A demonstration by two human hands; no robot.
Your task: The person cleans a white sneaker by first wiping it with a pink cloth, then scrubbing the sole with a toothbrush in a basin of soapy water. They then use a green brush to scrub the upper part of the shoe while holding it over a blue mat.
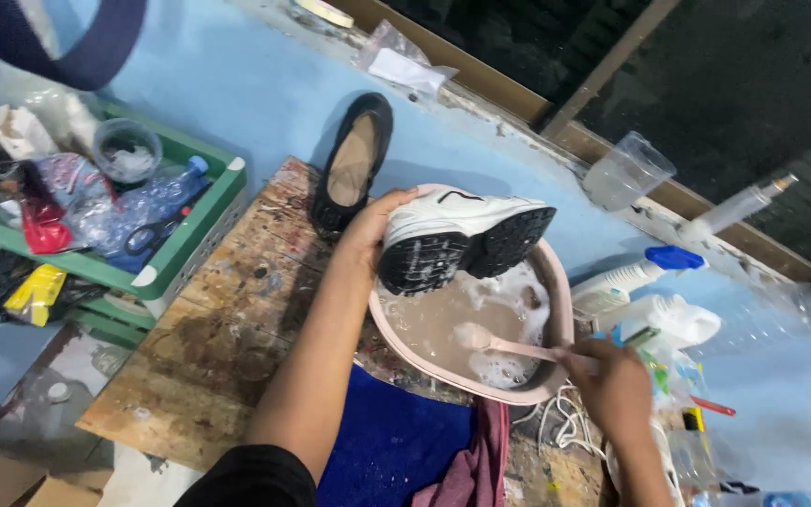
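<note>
My left hand [369, 231] grips a white sneaker [466, 237] by its heel end and holds it on its side over a pink basin [560, 319], black sole facing me. My right hand [617, 387] holds a pink-handled brush [509, 345] whose head dips into the murky, foamy water in the basin. The basin rests on a worn wooden board [218, 329]. A black flat shoe [354, 161] leans against the blue wall just behind my left hand.
A green crate [185, 249] at the left holds plastic bottles, scissors and wrappers. White spray bottles [650, 282], a clear plastic cup [626, 172] and other bottles crowd the right side. Blue and maroon cloths [396, 451] lie below the basin.
</note>
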